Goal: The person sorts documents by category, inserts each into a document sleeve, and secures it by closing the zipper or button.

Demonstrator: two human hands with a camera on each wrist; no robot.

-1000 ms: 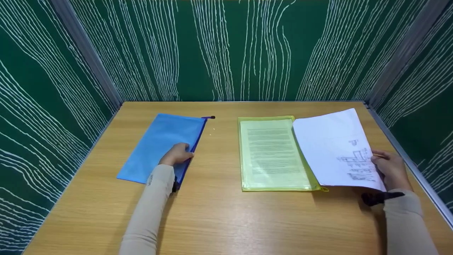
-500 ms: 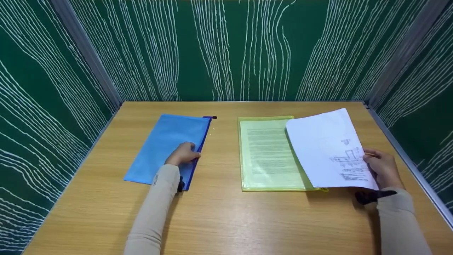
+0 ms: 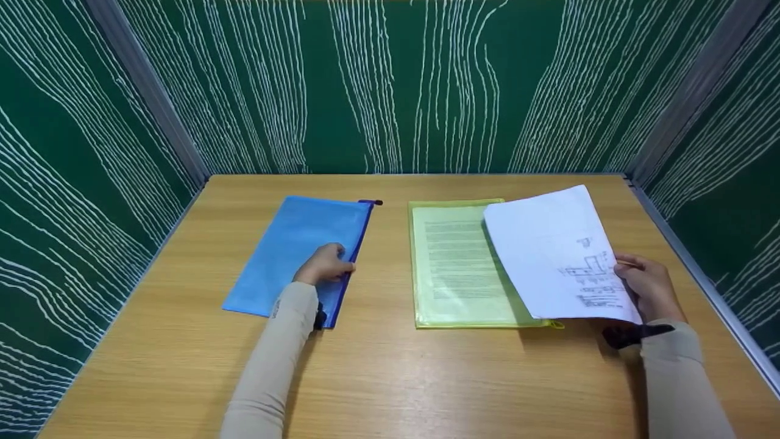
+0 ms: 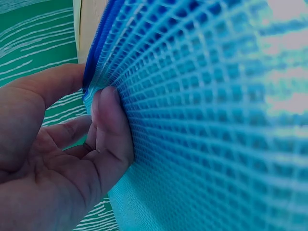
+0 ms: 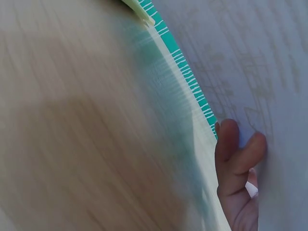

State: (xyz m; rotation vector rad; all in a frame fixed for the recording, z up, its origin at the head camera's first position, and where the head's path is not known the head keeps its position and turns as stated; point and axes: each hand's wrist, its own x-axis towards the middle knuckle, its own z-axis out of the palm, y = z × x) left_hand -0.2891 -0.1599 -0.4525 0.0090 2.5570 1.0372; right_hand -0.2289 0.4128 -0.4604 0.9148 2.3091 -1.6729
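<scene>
Two pouches are on the surface (image 3: 426,378): the blue pouch (image 3: 311,225) at centre left of the frame, slanted, and the yellow pouch (image 3: 469,314) right of the middle. A strip of wood separates their edges. The white sheet (image 3: 542,244), at centre right, overlaps the right side of the yellow pouch. The left hand (image 3: 325,264) is nearly closed, pinching the zip edge of the blue pouch. The right hand (image 3: 651,283) is also nearly closed, its fingers gripping the sheet's right edge. Green walls (image 3: 359,91) with white lines stand behind and at both sides.
</scene>
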